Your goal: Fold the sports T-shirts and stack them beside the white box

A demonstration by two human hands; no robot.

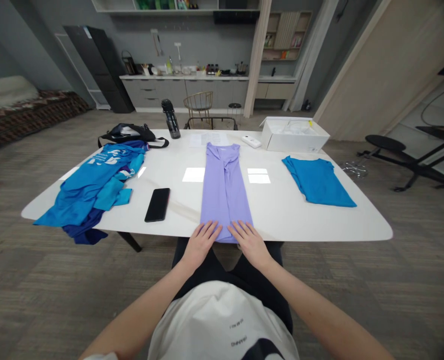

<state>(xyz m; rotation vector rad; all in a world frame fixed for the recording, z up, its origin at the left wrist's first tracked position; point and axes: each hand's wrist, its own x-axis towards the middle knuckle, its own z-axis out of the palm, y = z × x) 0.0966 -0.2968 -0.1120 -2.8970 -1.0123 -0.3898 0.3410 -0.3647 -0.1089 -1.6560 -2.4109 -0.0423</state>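
Carpeted room, kitchen counter (pixel 184 77) along the far wall, gold chair (pixel 198 107) just beyond the table. White table (pixel 304 220) stands at centre, a person's bare forearms reaching onto its near edge.

Lilac top (pixel 225 192) lies flat mid-table, long axis running near to far, neck end far, near end at the table edge. Left hand (pixel 201 245) and right hand (pixel 250 244) rest palm down on that near end, side by side and just apart. Both are open and flat, fingers lightly spread, no pinch on the cloth.

Left of the top: black phone (pixel 157 205), face down or dark, lying apart from it; further left, a rumpled blue shirt heap (pixel 92 185), navy cloth (pixel 82 235) hanging past the table edge. Black bag (pixel 129 133) sits against the heap's far end. Right: teal shirt (pixel 317 181), laid flat. Far edge: black bottle (pixel 170 118) upright, papers (pixel 208 139) just beyond the neck, white remote (pixel 251 142) beside them, open white box (pixel 293 135) at far right, holding white contents.
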